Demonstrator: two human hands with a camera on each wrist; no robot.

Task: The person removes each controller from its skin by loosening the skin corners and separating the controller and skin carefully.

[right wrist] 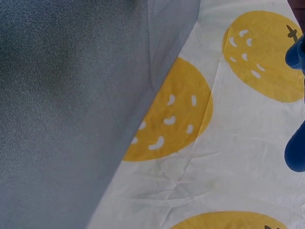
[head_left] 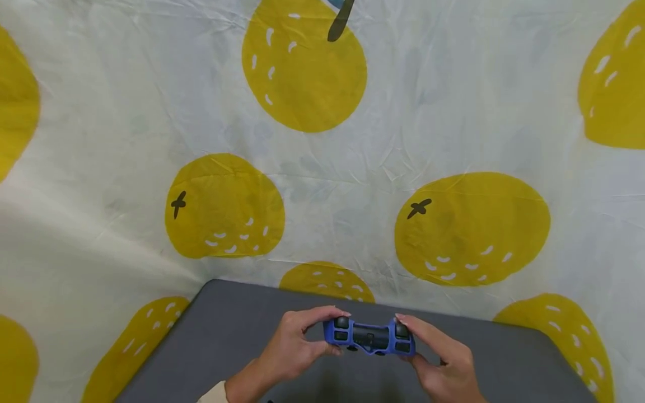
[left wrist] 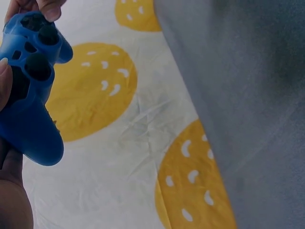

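A blue game controller (head_left: 370, 336) with black buttons is held up over the grey surface, its shoulder-button edge facing the head camera. My left hand (head_left: 289, 344) pinches one end between forefinger and thumb. At the opposite end, my right hand (head_left: 445, 358) grips it, a forefinger on the top shoulder button; its thumb is partly hidden. The left wrist view shows the controller's face (left wrist: 33, 129) with two black sticks, and the left thumb over it. Only blue grip ends (right wrist: 296, 150) enter the right wrist view, at its right edge.
Beneath the hands lies a flat grey padded surface (head_left: 242, 324) with rounded far corners. White cloth (head_left: 342, 184) printed with yellow fruit hangs behind it and along both sides. A pale sleeve (head_left: 214, 393) shows at the left forearm.
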